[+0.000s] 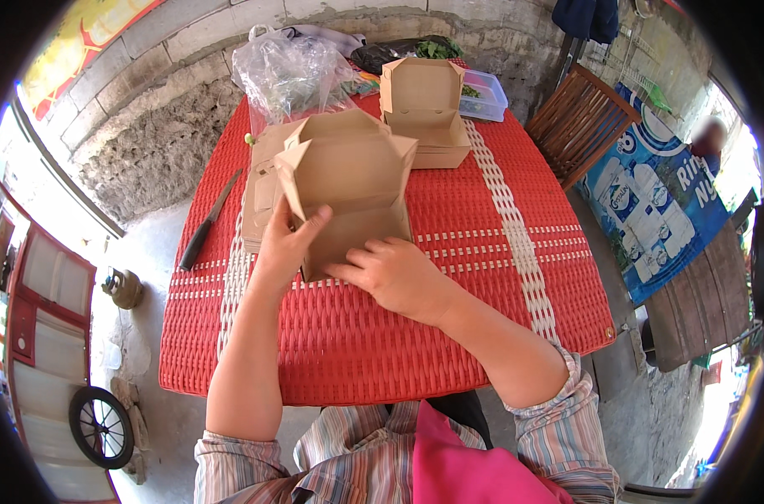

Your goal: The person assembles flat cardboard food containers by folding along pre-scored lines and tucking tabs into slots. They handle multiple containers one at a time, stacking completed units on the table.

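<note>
pink cloth hangs below the fingers. i see the left hand gripping the cardboard box; the right hand half-curls at its front, grip unclear.

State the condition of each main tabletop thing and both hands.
Near brown cardboard box: open, lid raised.
Rear brown cardboard box: open, lid raised.
Flat brown cardboard pieces: stacked.
Black-handled knife: lying flat, blade bare.
Clear rectangular plastic container: uncovered, greens inside.
Clear plastic bag: crumpled.
Left hand: gripping near box's left side.
Right hand: fingers bent at near box's front.
</note>
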Motion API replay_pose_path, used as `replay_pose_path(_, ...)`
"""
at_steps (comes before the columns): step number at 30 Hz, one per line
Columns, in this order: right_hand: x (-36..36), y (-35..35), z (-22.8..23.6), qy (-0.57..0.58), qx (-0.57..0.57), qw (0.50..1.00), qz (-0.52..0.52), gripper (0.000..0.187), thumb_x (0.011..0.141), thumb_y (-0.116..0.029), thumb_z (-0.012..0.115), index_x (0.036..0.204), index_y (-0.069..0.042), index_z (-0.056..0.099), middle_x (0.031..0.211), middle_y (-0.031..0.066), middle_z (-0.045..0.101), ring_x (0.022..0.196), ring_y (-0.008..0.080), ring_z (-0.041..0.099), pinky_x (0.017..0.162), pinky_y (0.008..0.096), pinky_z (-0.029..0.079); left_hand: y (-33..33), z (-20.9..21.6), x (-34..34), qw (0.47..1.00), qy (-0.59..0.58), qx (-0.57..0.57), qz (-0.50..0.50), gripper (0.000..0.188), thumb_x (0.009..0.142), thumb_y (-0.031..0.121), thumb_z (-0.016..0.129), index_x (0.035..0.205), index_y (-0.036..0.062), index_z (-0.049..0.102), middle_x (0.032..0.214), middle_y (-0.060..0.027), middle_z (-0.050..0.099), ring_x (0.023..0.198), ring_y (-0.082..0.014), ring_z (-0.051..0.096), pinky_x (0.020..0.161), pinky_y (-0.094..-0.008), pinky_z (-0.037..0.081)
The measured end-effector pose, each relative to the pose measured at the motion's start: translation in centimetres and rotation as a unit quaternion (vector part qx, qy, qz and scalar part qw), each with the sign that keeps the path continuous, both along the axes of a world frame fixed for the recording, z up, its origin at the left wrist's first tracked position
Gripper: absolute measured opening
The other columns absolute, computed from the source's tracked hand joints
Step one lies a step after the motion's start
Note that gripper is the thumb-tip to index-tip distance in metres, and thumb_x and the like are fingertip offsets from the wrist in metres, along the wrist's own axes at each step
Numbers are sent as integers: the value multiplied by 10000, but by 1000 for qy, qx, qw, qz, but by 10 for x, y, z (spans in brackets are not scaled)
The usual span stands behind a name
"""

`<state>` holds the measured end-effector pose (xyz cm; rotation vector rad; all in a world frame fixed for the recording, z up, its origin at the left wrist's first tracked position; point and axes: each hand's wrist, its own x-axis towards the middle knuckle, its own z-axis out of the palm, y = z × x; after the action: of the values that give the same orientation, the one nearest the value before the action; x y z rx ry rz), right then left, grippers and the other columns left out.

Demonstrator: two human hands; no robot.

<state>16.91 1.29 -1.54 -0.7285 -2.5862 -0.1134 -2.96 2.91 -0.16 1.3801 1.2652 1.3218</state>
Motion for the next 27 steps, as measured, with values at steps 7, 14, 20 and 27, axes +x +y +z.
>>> replay_pose_path(7, 16, 13, 24, 348, 111, 931, 19, 224, 989, -194, 576, 1174, -79, 624, 908, 56, 596, 878, 193, 590, 841, 402, 461, 7, -5, -8, 989, -97, 11, 107, 369, 969, 256, 674, 1260, 36, 619, 1034, -42, 684, 898, -100, 614, 770, -279, 499)
replay_pose_path(14, 41, 55, -4, 544, -279, 777, -152, 312, 1056, -242, 477, 1286, -32, 468, 942, 80, 607, 853, 146, 577, 806, 322, 460, 5, 0, -13, 983, -179, -19, -30, 365, 982, 306, 645, 1247, 60, 596, 1165, -50, 652, 1017, -141, 653, 833, -328, 561)
replay_pose_path(20, 34, 47, 3, 567, -478, 668, -61, 361, 1037, -209, 509, 1352, -59, 420, 1019, 82, 639, 896, 137, 594, 817, 320, 462, -3, 2, -6, 968, -248, -30, -33, 320, 985, 301, 643, 1196, 61, 621, 1118, -37, 677, 959, -130, 660, 806, -309, 557)
replay_pose_path(27, 31, 45, 6, 595, -451, 665, -9, 416, 1002, -33, 491, 1398, -75, 373, 1071, 96, 665, 906, 118, 599, 825, 285, 465, -2, 0, -4, 977, -198, -55, -58, 392, 1004, 314, 611, 1287, 47, 560, 1162, -50, 654, 1037, -129, 622, 875, -320, 528)
